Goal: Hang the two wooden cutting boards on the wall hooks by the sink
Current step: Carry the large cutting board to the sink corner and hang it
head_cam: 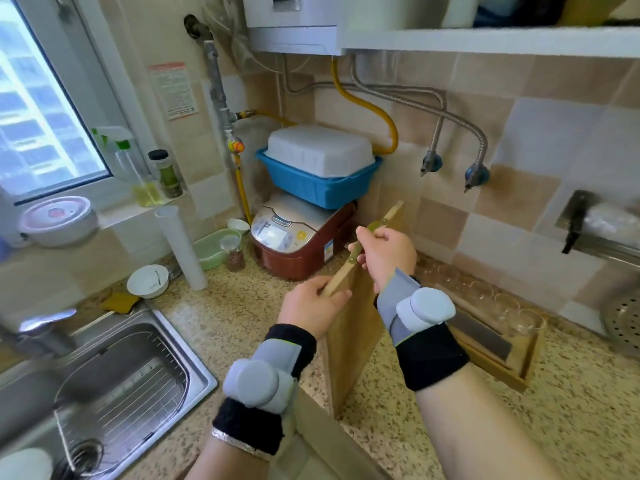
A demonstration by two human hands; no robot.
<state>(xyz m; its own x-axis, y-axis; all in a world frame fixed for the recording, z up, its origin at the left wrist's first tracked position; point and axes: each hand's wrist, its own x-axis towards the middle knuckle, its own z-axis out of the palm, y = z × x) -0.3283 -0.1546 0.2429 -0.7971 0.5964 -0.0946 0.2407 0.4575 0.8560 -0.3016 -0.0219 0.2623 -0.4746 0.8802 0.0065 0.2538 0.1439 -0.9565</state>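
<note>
A wooden cutting board (353,327) stands on its edge on the speckled counter, its thin top edge running away from me toward the tiled wall. My left hand (311,303) grips the near top corner of this board. My right hand (388,254) is closed around the board's top edge at its green hanging loop (375,225). A second wooden board (332,441) lies low at the counter's near edge, between my forearms and partly hidden by them. I see no wall hooks clearly.
A steel sink (114,375) with a wire rack is at the left. Behind the board are a red rice cooker (298,244) and a blue basin (318,185). A wooden tray of glasses (502,344) sits at the right, under a steel wall shelf (606,244).
</note>
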